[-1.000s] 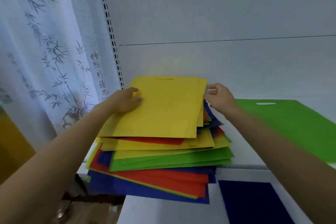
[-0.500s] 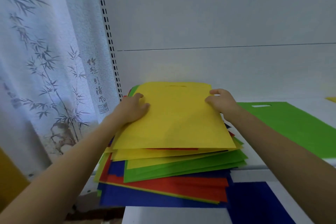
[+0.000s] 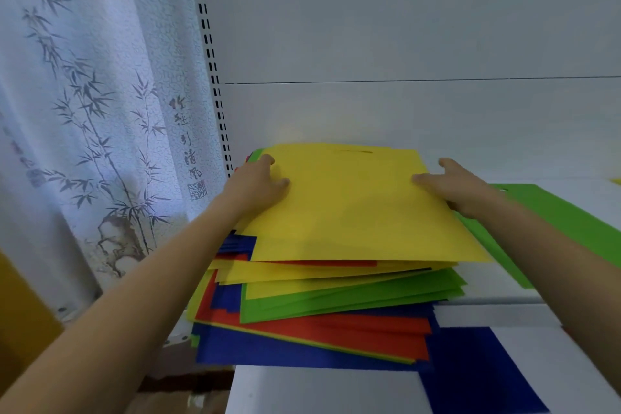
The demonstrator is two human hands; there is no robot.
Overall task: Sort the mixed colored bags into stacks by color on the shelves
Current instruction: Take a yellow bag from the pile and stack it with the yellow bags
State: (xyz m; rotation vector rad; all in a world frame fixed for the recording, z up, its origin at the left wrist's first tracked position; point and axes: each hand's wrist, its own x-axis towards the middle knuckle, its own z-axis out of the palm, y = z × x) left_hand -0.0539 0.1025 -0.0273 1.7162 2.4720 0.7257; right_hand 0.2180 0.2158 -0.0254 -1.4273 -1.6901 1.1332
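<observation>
Blue comes first: a single blue bag [image 3: 477, 370] lies flat on the lower shelf [image 3: 319, 390] nearest us. Its far left corner is lost under the overhang of the mixed stack [image 3: 336, 323]. That stack sits on the upper shelf [image 3: 504, 301], fanned and skewed, with blue, red, green and yellow layers jutting over the front lip.

On top lies the yellow bag [image 3: 353, 212], and we hold it at both sides. Our left hand [image 3: 258, 185] curls its fingers over the left edge. Our right hand [image 3: 453, 183] pinches the right edge, thumb on top and most of the other fingers hidden beneath.

Just beside the stack on the right a green bag [image 3: 564, 212] lies alone. At the far right a sliver of yellow [image 3: 616, 181] shows, too little to identify.

We judge the step in hand to be lifting off this one yellow bag. To do it well we should raise both edges evenly and check that only a single layer comes up. We should also stop the thin sheets below from sliding off the lip. The bag belongs with yellow, not on the green.
</observation>
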